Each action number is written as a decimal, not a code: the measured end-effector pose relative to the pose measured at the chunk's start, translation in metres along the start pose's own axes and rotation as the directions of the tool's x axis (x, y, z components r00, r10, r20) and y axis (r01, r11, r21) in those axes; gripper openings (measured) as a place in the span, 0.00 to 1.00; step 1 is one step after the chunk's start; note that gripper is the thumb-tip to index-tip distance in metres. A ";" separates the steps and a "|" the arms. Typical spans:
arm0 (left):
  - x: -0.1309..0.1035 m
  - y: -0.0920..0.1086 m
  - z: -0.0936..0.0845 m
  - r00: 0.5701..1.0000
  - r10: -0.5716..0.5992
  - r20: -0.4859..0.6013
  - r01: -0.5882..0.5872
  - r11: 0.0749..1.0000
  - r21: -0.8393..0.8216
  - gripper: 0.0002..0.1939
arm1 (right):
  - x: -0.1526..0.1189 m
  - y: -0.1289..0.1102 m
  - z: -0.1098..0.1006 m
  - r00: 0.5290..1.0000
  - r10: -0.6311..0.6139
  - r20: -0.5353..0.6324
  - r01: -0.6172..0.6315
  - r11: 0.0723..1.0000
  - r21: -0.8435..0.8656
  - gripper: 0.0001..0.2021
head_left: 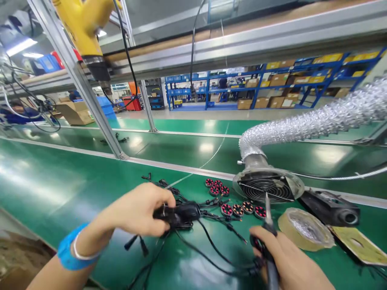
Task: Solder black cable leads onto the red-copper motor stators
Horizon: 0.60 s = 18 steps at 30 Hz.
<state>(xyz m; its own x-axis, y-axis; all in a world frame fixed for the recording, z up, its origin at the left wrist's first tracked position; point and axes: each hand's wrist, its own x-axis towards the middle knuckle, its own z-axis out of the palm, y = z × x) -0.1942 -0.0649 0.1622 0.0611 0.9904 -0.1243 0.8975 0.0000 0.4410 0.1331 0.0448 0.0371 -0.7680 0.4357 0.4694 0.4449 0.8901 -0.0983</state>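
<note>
The left thumb and forefinger close on the back end of a black piece (188, 210), nearly together but for its thickness; the rest of that left hand (139, 210) curls behind. The right hand (282, 253) wraps firmly round a soldering iron (268, 221), metal tip pointing up and away. Whether those fingers also touch the black leads (198, 249) running there, I cannot tell.

The black piece lies low over the bench (75, 177), among tangled cables. I'd judge it light, its body stiff and perhaps smooth, best pinched across the sides; the leads look limp and likely to drag, their thin ends fragile. The iron should be rigid, safe only by its grip.

Just beyond the cables sit small round red-and-black parts (226, 209). A fume extractor (263, 188) stands behind the iron's tip, and a roll of tape (287, 233) rests just beside the right hand.
</note>
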 end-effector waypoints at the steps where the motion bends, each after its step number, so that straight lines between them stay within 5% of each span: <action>1: 0.008 -0.014 -0.019 0.999 -0.049 -0.020 0.048 0.997 -0.056 0.09 | 0.031 -0.001 -0.005 0.999 0.031 0.035 -0.029 0.999 -0.044 0.16; 3: 0.035 -0.048 -0.055 0.987 -0.145 -0.072 0.141 0.988 -0.057 0.12 | 0.102 -0.001 -0.009 0.950 0.239 0.198 -0.207 0.963 -0.170 0.15; 5: 0.074 -0.082 -0.084 0.954 -0.249 -0.166 0.259 0.965 0.043 0.12 | 0.176 0.003 -0.002 0.935 0.293 0.200 -0.251 0.944 -0.212 0.18; 8: 0.141 -0.119 -0.100 0.906 -0.311 -0.287 0.352 0.930 0.104 0.08 | 0.271 0.017 0.033 0.903 0.381 0.200 -0.330 0.911 -0.248 0.15; 12: 0.207 -0.144 -0.069 0.843 -0.335 -0.420 0.418 0.901 0.120 0.15 | 0.337 0.049 0.091 0.836 0.505 0.212 -0.445 0.852 -0.277 0.16; 18: 0.224 -0.169 0.000 0.896 -0.282 -0.343 0.340 0.933 0.119 0.12 | 0.337 0.092 0.129 0.755 0.627 0.191 -0.547 0.763 -0.344 0.16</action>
<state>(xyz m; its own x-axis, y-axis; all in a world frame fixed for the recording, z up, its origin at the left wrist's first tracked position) -0.3325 0.1565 0.0595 -0.3485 0.9348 0.0692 0.9102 0.3198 0.2632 -0.1445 0.2904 0.0734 -0.3886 0.9129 0.1248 0.9182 0.3950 -0.0300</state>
